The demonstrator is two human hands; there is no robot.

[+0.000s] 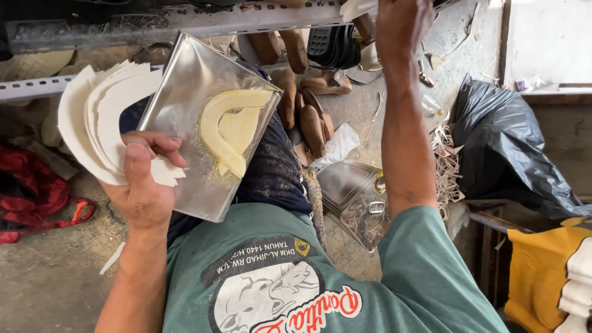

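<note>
While the left hand grips white cutouts and a metal sheet (concrete floor below), the right hand's grip is unclear.

Person seen from above: green short-sleeved T-shirt with a black, white and red printed emblem on the chest, lightly soiled; dark, dusty trousers. Both forearms bare; no gloves, watch or rings visible.

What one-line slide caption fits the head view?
Left hand grips a stack of white curved cutouts against a metal plate bearing yellowish pieces; right hand reaches to the rack.
</note>
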